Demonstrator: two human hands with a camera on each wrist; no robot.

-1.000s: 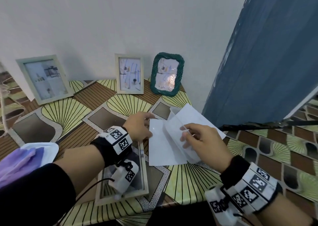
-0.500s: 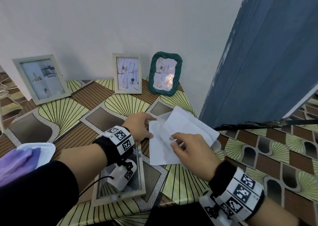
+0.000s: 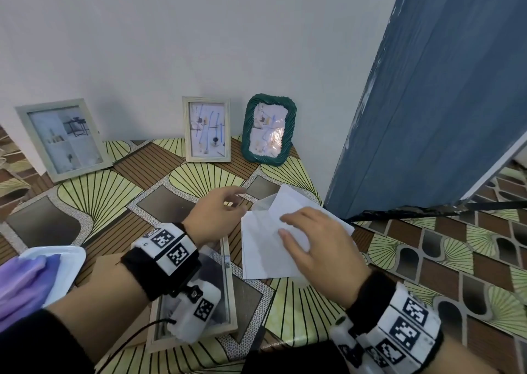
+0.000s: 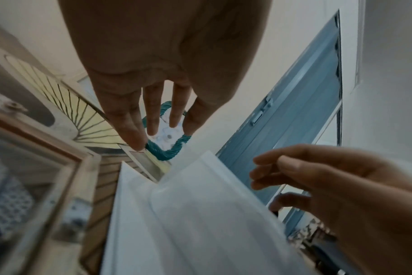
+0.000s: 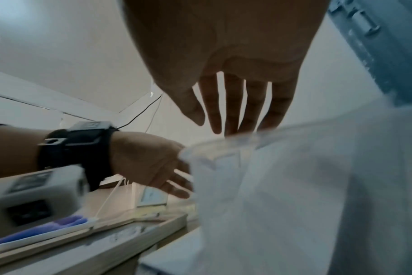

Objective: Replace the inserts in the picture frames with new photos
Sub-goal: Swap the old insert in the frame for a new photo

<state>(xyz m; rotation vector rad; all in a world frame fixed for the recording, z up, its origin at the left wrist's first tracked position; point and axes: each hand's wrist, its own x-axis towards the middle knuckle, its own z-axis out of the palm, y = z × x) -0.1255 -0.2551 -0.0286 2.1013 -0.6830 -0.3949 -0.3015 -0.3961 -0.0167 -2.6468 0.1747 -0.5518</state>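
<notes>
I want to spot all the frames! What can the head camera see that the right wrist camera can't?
Only the head view shows the green frame, the middle frame and the big leaning frame by the wall. Only the right wrist view shows the right hand from below, fingers straight. Both show the white papers, the flat frame, the left hand and the purple cloth.

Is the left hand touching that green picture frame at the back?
Apart. The head view shows the left hand well in front of the green frame, with bare tablecloth between them.
</notes>
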